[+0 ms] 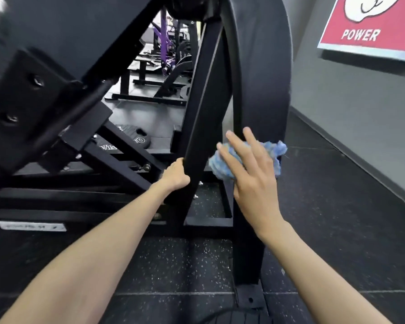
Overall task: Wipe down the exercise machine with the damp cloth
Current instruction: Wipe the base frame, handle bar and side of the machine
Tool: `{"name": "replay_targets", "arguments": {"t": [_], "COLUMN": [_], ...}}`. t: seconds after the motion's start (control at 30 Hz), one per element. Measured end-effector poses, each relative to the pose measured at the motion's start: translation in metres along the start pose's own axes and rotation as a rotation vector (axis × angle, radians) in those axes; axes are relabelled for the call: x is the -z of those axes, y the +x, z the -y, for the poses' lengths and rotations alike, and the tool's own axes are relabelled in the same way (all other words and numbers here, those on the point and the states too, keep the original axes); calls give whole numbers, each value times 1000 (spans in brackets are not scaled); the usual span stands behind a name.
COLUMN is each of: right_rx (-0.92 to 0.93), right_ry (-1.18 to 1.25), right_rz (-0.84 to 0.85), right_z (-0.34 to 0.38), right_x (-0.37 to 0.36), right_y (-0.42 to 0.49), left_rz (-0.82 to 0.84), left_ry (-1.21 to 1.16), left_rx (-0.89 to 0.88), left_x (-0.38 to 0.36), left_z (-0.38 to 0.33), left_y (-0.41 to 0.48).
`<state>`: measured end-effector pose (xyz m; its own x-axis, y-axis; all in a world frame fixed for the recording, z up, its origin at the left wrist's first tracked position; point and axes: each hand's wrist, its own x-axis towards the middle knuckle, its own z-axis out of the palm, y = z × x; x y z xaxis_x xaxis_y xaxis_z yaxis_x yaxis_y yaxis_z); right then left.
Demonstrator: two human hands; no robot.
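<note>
A black steel exercise machine fills the view, with a slanted square beam in the middle and a curved black upright to its right. My left hand grips the lower part of the slanted beam, its fingers hidden behind the beam. My right hand presses a crumpled blue cloth flat against the curved upright, fingers straight and spread. The cloth sticks out above and to both sides of the hand.
Black speckled rubber flooring lies below. A grey wall with a red POWER poster runs along the right. A weight plate and purple machines stand behind the frame. A padded black part looms at the upper left.
</note>
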<state>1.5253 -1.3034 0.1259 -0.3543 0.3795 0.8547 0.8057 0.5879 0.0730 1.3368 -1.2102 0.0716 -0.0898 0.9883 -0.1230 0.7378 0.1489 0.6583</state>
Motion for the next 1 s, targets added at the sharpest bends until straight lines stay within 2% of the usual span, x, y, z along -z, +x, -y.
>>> {"name": "replay_targets", "arguments": {"t": [0.1, 0.3, 0.43, 0.6, 0.7, 0.83, 0.9, 1.0], "right_rx": [80, -145, -201, -363, -436, -578, -579, -405], "right_ry": [39, 181, 395, 621, 762, 960, 1014, 1101], "right_rz": [122, -20, 0, 134, 147, 211, 275, 268], "right_z": [1, 43, 81, 96, 101, 129, 157, 204], "right_x": [-14, -37, -51, -57, -54, -58, -63, -68], "right_y": [-45, -19, 12, 27, 34, 44, 44, 55], "left_rz": [-140, -386, -513, -632, -669, -698, -718, -766], "left_ry": [-40, 119, 223, 305, 425, 410, 411, 587], "left_rx": [36, 87, 83, 83, 152, 229, 263, 382], "left_x": [3, 58, 88, 107, 121, 150, 164, 181], "left_z": [9, 31, 46, 52, 62, 70, 71, 70], "left_y": [-18, -64, -93, -136, -157, -195, -220, -251]}}
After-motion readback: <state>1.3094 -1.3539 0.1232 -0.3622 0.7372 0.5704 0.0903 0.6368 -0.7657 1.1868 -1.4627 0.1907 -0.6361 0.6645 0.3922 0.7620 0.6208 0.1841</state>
